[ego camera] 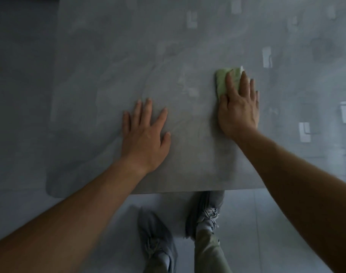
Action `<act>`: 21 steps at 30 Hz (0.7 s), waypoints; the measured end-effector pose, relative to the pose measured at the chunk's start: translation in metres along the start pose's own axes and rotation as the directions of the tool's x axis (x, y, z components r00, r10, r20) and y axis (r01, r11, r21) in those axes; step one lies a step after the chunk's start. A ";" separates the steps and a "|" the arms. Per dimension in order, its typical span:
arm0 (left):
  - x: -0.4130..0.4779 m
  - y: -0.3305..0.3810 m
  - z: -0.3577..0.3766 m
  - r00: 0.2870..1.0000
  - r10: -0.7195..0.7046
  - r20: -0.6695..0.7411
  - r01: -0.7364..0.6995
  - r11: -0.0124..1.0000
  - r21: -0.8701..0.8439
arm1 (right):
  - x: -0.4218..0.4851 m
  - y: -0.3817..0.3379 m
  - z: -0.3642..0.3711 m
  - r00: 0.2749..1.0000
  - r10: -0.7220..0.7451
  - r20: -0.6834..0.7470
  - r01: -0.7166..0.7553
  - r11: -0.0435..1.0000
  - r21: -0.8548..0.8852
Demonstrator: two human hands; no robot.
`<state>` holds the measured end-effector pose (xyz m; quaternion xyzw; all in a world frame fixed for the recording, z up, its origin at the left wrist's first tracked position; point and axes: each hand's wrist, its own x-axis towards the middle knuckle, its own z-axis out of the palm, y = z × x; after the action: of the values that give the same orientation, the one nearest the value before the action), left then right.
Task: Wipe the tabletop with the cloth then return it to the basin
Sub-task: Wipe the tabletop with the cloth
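A pale green cloth [223, 79] lies bunched on the glossy grey tabletop [129, 66], right of centre. My right hand [239, 107] presses flat on top of it with straight fingers, covering its near part. My left hand [144, 133] rests flat on the bare tabletop with fingers spread, well to the left of the cloth. No basin is in view.
The table's near edge [188, 191] runs just above my two grey shoes [205, 211] on the tiled floor. The left edge of the table stands at the left of the view, with grey floor beyond it. Bright window reflections dot the tabletop on the right.
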<state>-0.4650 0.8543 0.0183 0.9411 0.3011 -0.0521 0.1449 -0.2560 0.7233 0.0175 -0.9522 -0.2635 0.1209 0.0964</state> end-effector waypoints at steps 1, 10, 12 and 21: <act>0.000 -0.001 0.000 1.000 0.001 -0.002 -0.001 1.000 0.003 | -0.021 -0.007 0.006 0.999 -0.043 0.016 0.043 0.999 -0.007; 0.001 -0.010 0.005 0.999 0.044 -0.014 -0.044 0.999 -0.004 | -0.041 0.012 0.005 0.999 -0.023 0.027 0.024 0.999 -0.022; 0.001 -0.009 0.006 0.999 0.044 -0.019 -0.044 0.999 0.000 | -0.065 -0.010 0.018 1.000 -0.025 0.001 0.025 0.999 -0.033; -0.013 -0.002 -0.004 1.000 0.013 -0.009 -0.012 1.000 0.007 | -0.072 0.025 0.003 0.977 -0.198 0.084 0.202 0.979 -0.041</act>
<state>-0.4763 0.8498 0.0244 0.9437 0.2956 -0.0482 0.1404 -0.3046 0.6652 0.0214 -0.9173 -0.3646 0.1420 0.0737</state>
